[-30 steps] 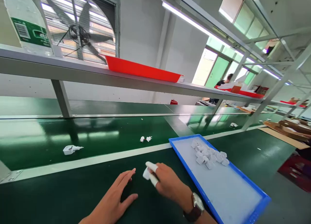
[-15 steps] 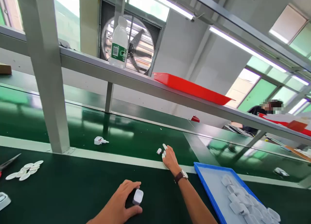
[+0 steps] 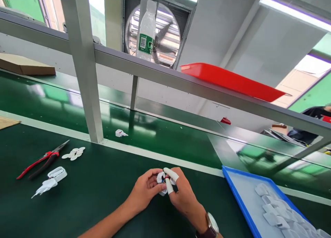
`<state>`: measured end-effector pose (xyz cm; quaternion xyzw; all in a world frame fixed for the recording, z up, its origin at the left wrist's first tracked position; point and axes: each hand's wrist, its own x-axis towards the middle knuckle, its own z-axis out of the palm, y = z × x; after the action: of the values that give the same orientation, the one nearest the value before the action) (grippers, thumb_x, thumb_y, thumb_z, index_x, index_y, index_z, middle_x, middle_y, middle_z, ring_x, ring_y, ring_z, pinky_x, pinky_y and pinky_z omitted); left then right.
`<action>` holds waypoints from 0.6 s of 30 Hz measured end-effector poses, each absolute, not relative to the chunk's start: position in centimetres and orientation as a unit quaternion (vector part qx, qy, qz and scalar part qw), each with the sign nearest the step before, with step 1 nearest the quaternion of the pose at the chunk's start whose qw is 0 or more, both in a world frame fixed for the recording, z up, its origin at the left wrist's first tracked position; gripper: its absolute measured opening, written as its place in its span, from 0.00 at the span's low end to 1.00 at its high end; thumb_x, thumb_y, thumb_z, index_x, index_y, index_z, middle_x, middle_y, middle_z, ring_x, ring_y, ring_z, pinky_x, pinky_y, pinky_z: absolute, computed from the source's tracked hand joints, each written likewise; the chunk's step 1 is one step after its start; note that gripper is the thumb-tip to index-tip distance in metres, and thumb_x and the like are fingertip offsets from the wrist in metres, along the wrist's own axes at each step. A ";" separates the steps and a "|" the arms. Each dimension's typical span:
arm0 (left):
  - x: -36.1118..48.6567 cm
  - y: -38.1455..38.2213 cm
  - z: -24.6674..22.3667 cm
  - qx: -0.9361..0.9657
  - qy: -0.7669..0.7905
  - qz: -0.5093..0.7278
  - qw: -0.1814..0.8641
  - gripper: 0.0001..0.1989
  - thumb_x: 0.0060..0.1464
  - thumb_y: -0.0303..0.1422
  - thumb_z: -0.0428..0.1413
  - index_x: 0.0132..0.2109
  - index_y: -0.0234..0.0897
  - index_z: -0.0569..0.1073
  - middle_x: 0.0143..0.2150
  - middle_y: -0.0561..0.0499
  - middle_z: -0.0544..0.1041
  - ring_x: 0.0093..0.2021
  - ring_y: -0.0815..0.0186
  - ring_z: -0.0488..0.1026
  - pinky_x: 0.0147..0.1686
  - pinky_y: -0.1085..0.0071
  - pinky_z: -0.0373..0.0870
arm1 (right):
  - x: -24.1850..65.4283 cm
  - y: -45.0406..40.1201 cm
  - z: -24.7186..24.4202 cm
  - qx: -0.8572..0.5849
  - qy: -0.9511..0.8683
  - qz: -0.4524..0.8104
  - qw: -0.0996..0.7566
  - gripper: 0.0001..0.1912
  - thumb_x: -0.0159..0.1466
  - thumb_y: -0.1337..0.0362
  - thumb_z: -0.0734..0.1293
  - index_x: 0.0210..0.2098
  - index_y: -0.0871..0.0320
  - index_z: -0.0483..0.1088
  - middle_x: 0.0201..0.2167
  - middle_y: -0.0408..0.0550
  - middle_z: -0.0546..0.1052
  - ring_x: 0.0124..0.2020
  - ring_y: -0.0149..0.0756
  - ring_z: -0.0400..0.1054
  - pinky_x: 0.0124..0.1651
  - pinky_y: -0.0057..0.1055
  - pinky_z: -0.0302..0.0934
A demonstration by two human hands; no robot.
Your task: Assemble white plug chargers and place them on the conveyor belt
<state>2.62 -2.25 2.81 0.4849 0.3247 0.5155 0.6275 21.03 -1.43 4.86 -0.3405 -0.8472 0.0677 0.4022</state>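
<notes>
Over the dark green mat, my left hand [image 3: 146, 187] is closed around a small white plastic housing [image 3: 160, 177]. My right hand [image 3: 184, 195], with white finger cots on thumb and index finger and a watch on the wrist, meets it from the right. Between its covered fingertips is a small white part [image 3: 172, 181] with thin red wire, mostly hidden by the fingers. To the left lie red-handled pliers [image 3: 48, 158], several white oval pieces [image 3: 74, 153], and an opened white housing [image 3: 57, 174] with a pronged white piece [image 3: 46, 187] beside it.
A blue-rimmed tray [image 3: 239, 203] on the right holds several white housings [image 3: 278, 210]. One white part with a prong [image 3: 121, 133] sits on the green conveyor belt [image 3: 165, 129]. A grey post [image 3: 84, 65] and shelf rail carry a bottle [image 3: 147, 34] and red tray [image 3: 230, 81].
My right hand has come back from the belt with the small white part and now meets my left hand. The left has lifted the housing off the mat. The view has turned left.
</notes>
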 end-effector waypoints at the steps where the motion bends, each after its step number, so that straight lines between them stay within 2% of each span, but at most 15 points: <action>1: 2.5 -2.4 3.1 0.474 0.310 0.506 0.650 0.27 0.48 0.41 0.70 0.53 0.36 0.74 0.49 0.42 0.81 0.52 0.52 0.78 0.54 0.54 0.76 | 21.0 -2.2 5.2 -0.339 -0.847 0.073 0.403 0.24 0.69 0.73 0.60 0.63 0.53 0.62 0.41 0.51 0.73 0.40 0.38 0.69 0.41 0.35 0.70; 3: 2.1 -2.6 3.7 0.470 0.287 0.485 0.679 0.27 0.48 0.41 0.71 0.54 0.36 0.76 0.50 0.42 0.81 0.54 0.51 0.77 0.57 0.53 0.74 | 21.4 -3.2 5.8 -0.343 -0.840 0.099 0.408 0.25 0.69 0.73 0.61 0.64 0.53 0.61 0.44 0.52 0.72 0.39 0.37 0.69 0.41 0.34 0.70; 7: 1.9 -3.0 4.4 0.495 0.241 0.429 0.717 0.25 0.51 0.38 0.70 0.55 0.37 0.77 0.53 0.43 0.80 0.57 0.52 0.75 0.62 0.53 0.69 | 22.8 -4.1 6.6 -0.351 -0.815 0.194 0.418 0.26 0.68 0.72 0.63 0.64 0.52 0.61 0.47 0.51 0.73 0.42 0.35 0.71 0.47 0.35 0.71; 9: 2.0 -3.3 4.4 0.508 0.236 0.429 0.708 0.26 0.52 0.37 0.70 0.57 0.39 0.75 0.54 0.43 0.78 0.56 0.55 0.75 0.60 0.56 0.70 | 23.3 -4.6 6.6 -0.363 -0.808 0.243 0.395 0.25 0.69 0.71 0.64 0.64 0.50 0.63 0.48 0.49 0.75 0.44 0.35 0.72 0.50 0.34 0.70; 11: 2.3 -3.6 4.1 0.517 0.250 0.449 0.685 0.29 0.52 0.37 0.69 0.59 0.42 0.72 0.54 0.44 0.75 0.51 0.58 0.77 0.54 0.59 0.75 | 23.6 -5.0 6.3 -0.371 -0.805 0.278 0.370 0.24 0.69 0.69 0.65 0.63 0.49 0.66 0.49 0.48 0.76 0.45 0.34 0.73 0.49 0.32 0.70; 14: 2.3 -4.0 3.4 0.570 0.311 0.470 0.599 0.34 0.50 0.35 0.69 0.62 0.46 0.67 0.55 0.45 0.72 0.44 0.62 0.77 0.48 0.60 0.78 | 24.2 -5.3 5.5 -0.376 -0.795 0.267 0.393 0.20 0.68 0.68 0.66 0.58 0.50 0.70 0.46 0.47 0.78 0.41 0.33 0.73 0.44 0.30 0.70; 16: 2.2 -3.9 2.6 0.644 0.379 0.457 0.482 0.36 0.49 0.32 0.69 0.64 0.48 0.66 0.57 0.46 0.70 0.48 0.59 0.76 0.54 0.55 0.77 | 24.9 -5.2 5.1 -0.395 -0.777 0.226 0.436 0.18 0.68 0.69 0.66 0.56 0.51 0.70 0.44 0.46 0.78 0.39 0.32 0.73 0.43 0.29 0.70; 18: 2.1 -3.6 1.8 0.707 0.438 0.424 0.357 0.39 0.47 0.30 0.70 0.65 0.49 0.66 0.60 0.46 0.69 0.57 0.53 0.73 0.61 0.50 0.71 | 25.7 -5.1 4.7 -0.421 -0.756 0.185 0.465 0.17 0.67 0.69 0.66 0.55 0.51 0.70 0.43 0.46 0.77 0.37 0.31 0.72 0.41 0.28 0.70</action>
<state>2.09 -3.63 1.77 0.7075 0.4383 0.4238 0.3574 25.66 -5.08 4.72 -0.4211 -0.7563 0.1852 0.4650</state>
